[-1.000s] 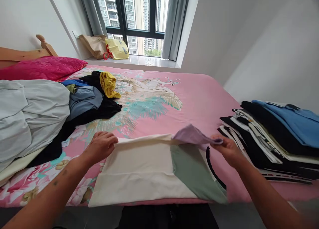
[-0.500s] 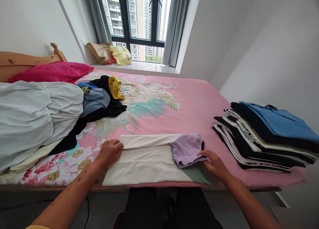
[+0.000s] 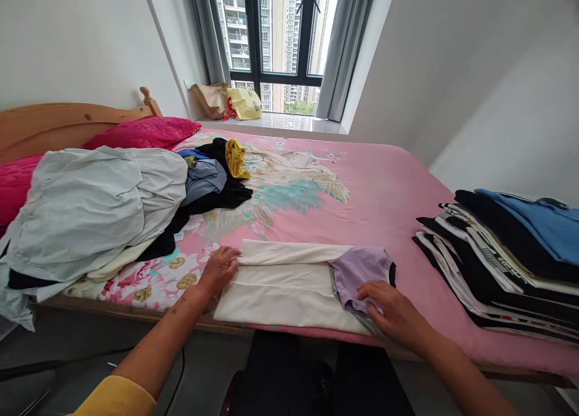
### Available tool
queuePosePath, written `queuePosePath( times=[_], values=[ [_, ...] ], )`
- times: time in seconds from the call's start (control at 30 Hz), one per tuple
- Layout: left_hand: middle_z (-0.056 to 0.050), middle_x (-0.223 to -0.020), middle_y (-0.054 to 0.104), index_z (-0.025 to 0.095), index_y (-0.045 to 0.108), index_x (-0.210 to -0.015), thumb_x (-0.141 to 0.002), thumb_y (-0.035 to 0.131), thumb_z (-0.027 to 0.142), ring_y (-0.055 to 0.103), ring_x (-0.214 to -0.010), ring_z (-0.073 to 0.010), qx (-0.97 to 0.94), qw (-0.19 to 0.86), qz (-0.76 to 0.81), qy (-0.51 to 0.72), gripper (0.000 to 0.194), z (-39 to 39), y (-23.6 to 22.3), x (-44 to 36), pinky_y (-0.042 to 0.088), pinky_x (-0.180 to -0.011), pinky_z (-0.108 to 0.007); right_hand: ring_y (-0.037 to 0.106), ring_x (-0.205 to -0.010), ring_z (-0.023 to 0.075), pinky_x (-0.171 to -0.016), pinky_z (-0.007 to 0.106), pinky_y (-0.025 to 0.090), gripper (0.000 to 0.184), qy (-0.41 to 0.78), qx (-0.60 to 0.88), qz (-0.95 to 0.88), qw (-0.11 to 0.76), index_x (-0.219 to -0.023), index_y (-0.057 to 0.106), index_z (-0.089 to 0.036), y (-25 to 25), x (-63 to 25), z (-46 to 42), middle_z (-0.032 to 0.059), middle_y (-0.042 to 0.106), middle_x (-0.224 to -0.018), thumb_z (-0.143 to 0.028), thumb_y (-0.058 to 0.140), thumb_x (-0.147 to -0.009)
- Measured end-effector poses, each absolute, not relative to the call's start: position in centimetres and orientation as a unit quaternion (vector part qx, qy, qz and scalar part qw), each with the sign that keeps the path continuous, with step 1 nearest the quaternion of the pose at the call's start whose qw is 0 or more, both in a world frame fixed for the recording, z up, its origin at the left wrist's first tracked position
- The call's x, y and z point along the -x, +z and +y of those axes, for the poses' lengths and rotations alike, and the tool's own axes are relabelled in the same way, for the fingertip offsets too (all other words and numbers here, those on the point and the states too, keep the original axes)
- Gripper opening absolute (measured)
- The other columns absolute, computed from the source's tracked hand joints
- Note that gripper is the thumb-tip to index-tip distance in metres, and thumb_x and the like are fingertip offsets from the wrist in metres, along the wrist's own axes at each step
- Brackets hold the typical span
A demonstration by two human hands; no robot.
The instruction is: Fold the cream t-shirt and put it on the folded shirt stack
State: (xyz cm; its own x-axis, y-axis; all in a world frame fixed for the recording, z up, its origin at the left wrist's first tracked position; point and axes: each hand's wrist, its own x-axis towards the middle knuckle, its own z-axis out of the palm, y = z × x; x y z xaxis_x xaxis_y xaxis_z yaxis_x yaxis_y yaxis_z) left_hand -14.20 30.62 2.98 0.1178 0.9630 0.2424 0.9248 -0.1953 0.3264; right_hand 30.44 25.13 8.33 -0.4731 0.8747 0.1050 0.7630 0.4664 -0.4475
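A folded long cream-and-lavender shirt lies flat near the front edge of the bed. Its cream side is turned in as a strip along the far edge, and its lavender sleeve with a dark band rests on the right end. A bit of grey-green cloth shows under the sleeve. My left hand is at the shirt's far left corner, fingers closed on the fabric edge. Over the lower part of the sleeve is my right hand, its thumb and fingers apart and touching the cloth.
To the right stands a tall stack of folded clothes, blue on top. On the left lies a loose pile with a pale garment and a yellow one. Bags sit on the windowsill beyond the pink bedsheet.
My view has swung left, so everything appears shifted right. My right hand has moved from the sleeve's right edge inward over it, its pinch loosened. My left hand stays at the shirt's left end.
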Motion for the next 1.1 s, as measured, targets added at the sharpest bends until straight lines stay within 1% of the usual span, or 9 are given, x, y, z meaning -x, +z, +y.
queuePosePath(
  times=[0.1, 0.2, 0.37, 0.5, 0.63, 0.73, 0.87, 0.97, 1.1],
  values=[
    [-0.008, -0.117, 0.058, 0.02, 0.062, -0.104, -0.081, 0.043, 0.023, 0.051, -0.109, -0.0222, -0.763, 0.005, 0.611, 0.213, 0.03, 30.4, 2.9, 13.6, 0.038, -0.095, -0.038, 0.054, -0.098, 0.0197, -0.087, 0.033, 0.042, 0.022, 0.161, 0.483, -0.844, 0.17, -0.094, 0.058, -0.021, 8.4, -27.0, 26.0, 0.0057, 0.062, -0.099, -0.016, 0.041, -0.082],
    [-0.008, -0.124, 0.056, 0.023, 0.061, -0.108, -0.083, 0.043, 0.022, 0.049, -0.116, -0.0237, -0.799, -0.023, 0.573, 0.18, 0.031, 30.0, 3.2, 12.5, 0.035, -0.097, -0.041, 0.053, -0.097, 0.0205, -0.086, 0.032, 0.04, 0.022, 0.121, 0.543, -0.816, 0.156, -0.097, 0.058, -0.018, 7.4, -24.8, 27.6, 0.0068, 0.061, -0.099, -0.016, 0.044, -0.08],
    [-0.005, -0.113, 0.062, 0.025, 0.062, -0.103, -0.078, 0.046, 0.018, 0.054, -0.106, -0.0234, -0.817, -0.015, 0.565, 0.112, 0.031, 30.0, 2.9, 11.4, 0.035, -0.094, -0.043, 0.053, -0.096, 0.0218, -0.082, 0.03, 0.039, 0.02, 0.075, 0.647, -0.752, 0.103, -0.096, 0.057, -0.017, 5.9, -23.3, 30.5, 0.0083, 0.06, -0.099, -0.022, 0.051, -0.078],
    [-0.005, -0.11, 0.063, 0.023, 0.062, -0.102, -0.075, 0.044, 0.013, 0.055, -0.103, -0.0229, -0.808, -0.005, 0.58, 0.106, 0.034, 30.7, 2.2, 11.5, 0.037, -0.091, -0.041, 0.059, -0.088, 0.0238, -0.07, 0.031, 0.039, 0.025, 0.097, 0.69, -0.717, 0.02, -0.099, 0.056, -0.019, 5.5, -23.5, 31.2, 0.0084, 0.063, -0.096, -0.029, 0.051, -0.077],
    [-0.006, -0.105, 0.063, 0.022, 0.063, -0.097, -0.075, 0.043, 0.011, 0.055, -0.1, -0.0237, -0.808, -0.012, 0.579, 0.108, 0.032, 31.4, 2.0, 11.4, 0.04, -0.087, -0.038, 0.062, -0.083, 0.0258, -0.065, 0.032, 0.037, 0.028, 0.098, 0.696, -0.711, -0.021, -0.103, 0.057, -0.018, 5.5, -24.0, 30.9, 0.0101, 0.066, -0.091, -0.024, 0.046, -0.077],
    [-0.007, -0.098, 0.064, 0.021, 0.064, -0.09, -0.078, 0.043, 0.014, 0.056, -0.094, -0.0234, -0.807, -0.024, 0.579, 0.115, 0.026, 31.8, 2.2, 11.4, 0.041, -0.084, -0.037, 0.061, -0.085, 0.0248, -0.067, 0.031, 0.036, 0.026, 0.115, 0.695, -0.71, -0.005, -0.097, 0.061, -0.02, 6.1, -24.8, 30.9, 0.0087, 0.067, -0.091, -0.019, 0.045, -0.075],
    [-0.008, -0.098, 0.065, 0.021, 0.066, -0.089, -0.08, 0.045, 0.019, 0.056, -0.095, -0.0237, -0.805, -0.051, 0.577, 0.131, 0.023, 32.0, 3.0, 11.9, 0.04, -0.084, -0.037, 0.059, -0.086, 0.0209, -0.071, 0.029, 0.035, 0.024, 0.128, 0.681, -0.718, 0.06, -0.09, 0.063, -0.024, 7.3, -26.0, 30.9, 0.004, 0.067, -0.092, -0.018, 0.044, -0.077],
    [-0.007, -0.098, 0.065, 0.023, 0.066, -0.089, -0.081, 0.046, 0.02, 0.057, -0.097, -0.0231, -0.811, -0.055, 0.566, 0.138, 0.023, 31.7, 3.1, 12.2, 0.038, -0.085, -0.038, 0.059, -0.084, 0.0213, -0.068, 0.029, 0.034, 0.022, 0.135, 0.675, -0.723, 0.056, -0.094, 0.062, -0.023, 7.2, -26.2, 30.6, 0.0051, 0.066, -0.09, -0.029, 0.046, -0.08],
    [-0.006, -0.099, 0.065, 0.023, 0.066, -0.086, -0.08, 0.044, 0.017, 0.057, -0.096, -0.022, -0.807, -0.043, 0.573, 0.137, 0.024, 31.3, 2.5, 12.1, 0.037, -0.085, -0.038, 0.059, -0.081, 0.023, -0.063, 0.028, 0.032, 0.041, 0.179, 0.668, -0.722, 0.0, -0.103, 0.056, -0.019, 6.1, -26.0, 30.1, 0.0058, 0.064, -0.086, -0.047, 0.055, -0.073]
  ],
)
